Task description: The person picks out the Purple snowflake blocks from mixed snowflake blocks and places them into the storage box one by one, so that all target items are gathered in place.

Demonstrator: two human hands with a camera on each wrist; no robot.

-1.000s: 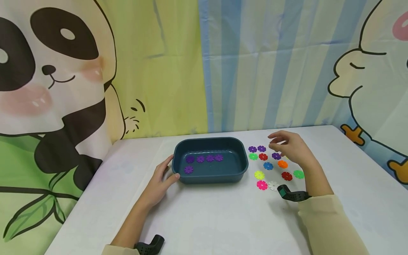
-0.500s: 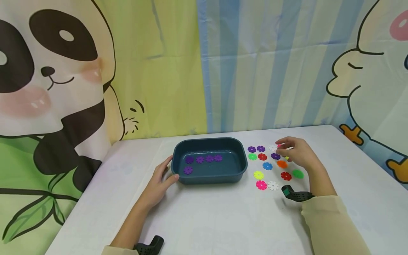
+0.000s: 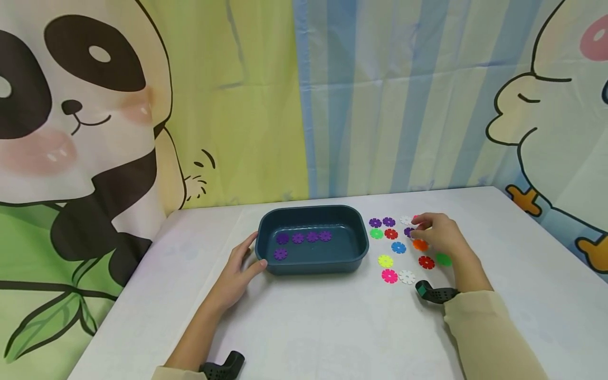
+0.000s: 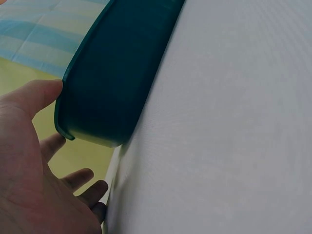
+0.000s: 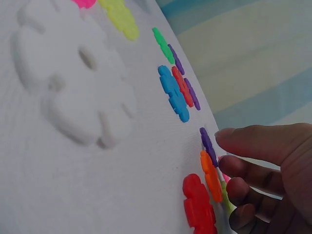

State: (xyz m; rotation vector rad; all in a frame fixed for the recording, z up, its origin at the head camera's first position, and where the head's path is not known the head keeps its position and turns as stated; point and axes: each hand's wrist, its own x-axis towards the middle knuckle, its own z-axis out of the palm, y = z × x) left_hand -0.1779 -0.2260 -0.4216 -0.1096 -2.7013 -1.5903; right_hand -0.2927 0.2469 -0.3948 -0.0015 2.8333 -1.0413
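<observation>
A dark teal plastic tub (image 3: 313,268) stands on the white table, with several purple flower-shaped discs (image 3: 297,238) inside. At its left end, my left hand (image 3: 237,277) rests against the rim with thumb and fingers spread. In the left wrist view the thumb touches the rim, and the lower fingers hang apart from the wall. To the tub's right, my right hand (image 3: 439,232) reaches down at a purple disc (image 5: 208,146) lying flat on the cloth. Thumb and index fingertips are right at that disc's edge, with a gap between them.
Around my right hand lie more flower discs: blue (image 3: 398,247), orange (image 3: 420,245), red (image 3: 426,262), yellow (image 3: 385,260), pink (image 3: 389,276) and white (image 3: 406,277). Two purple ones (image 3: 389,221) sit nearer the tub. A printed curtain (image 3: 380,105) hangs behind the table.
My right hand first drew a little right, then came down and left to the purple disc, uncovering a white disc behind it. My left hand and the tub have stayed put.
</observation>
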